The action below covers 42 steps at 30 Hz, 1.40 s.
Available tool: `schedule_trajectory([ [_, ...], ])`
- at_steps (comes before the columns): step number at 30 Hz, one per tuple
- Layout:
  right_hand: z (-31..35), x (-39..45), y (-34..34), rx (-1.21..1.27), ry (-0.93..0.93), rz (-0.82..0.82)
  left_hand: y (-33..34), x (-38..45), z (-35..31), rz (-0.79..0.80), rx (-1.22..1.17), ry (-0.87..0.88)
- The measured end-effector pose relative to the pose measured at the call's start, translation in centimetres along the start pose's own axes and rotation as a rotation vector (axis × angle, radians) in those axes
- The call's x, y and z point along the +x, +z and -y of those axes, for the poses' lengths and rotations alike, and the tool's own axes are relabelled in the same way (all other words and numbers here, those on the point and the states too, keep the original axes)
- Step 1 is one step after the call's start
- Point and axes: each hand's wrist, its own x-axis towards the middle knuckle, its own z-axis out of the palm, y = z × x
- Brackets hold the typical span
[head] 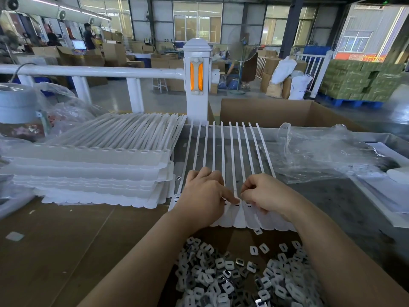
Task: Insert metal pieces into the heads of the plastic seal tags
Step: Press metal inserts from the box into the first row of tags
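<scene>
A sheet of joined white plastic seal tags (223,151) lies flat on the bench, straps pointing away from me, heads (240,219) toward me. My left hand (203,196) lies on the sheet with its forefinger pressing down at one head slot. My right hand (263,196) meets it there, fingertips pinched at that same slot; whatever they pinch is hidden. A heap of small metal pieces (243,275) with slotted white faces lies on cardboard between my forearms.
Stacked sheets of seal tags (95,165) sit to the left. Crumpled clear plastic (321,151) lies to the right, an open cardboard box (276,111) behind the bench. A white railing post (197,80) stands beyond. A lidded jar (17,109) is at far left.
</scene>
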Motion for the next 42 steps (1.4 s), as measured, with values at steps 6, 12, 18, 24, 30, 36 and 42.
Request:
schedule_trajectory([
  [6, 0.4, -0.3, 0.2, 0.143, -0.007, 0.074, -0.8, 0.5, 0.7, 0.066, -0.052, -0.093],
  [12, 1.0, -0.4, 0.4, 0.181, -0.004, 0.103, -3.6, 0.6, 1.2, -0.024, -0.708, -0.493],
  [18, 1.1, -0.4, 0.3, 0.174, -0.010, 0.104, -5.8, 0.2, 2.7, 0.306, -0.337, -0.428],
  [24, 1.0, -0.5, 0.1, 0.205, 0.004, 0.106, -4.7, 0.3, 2.0, 0.350, -0.078, -0.426],
  [30, 0.9, -0.4, 0.0, 0.194, -0.014, 0.102, -3.6, 0.5, 2.2, 0.359, -0.049, -0.441],
  [36, 0.9, -0.3, 0.1, 0.177, -0.021, 0.093, -3.8, 0.4, 2.0, 0.376, -0.060, -0.405],
  [42, 0.8, -0.1, 0.1, 0.268, -0.078, 0.051, -3.7, 0.9, 0.5, 0.149, -0.610, -0.465],
])
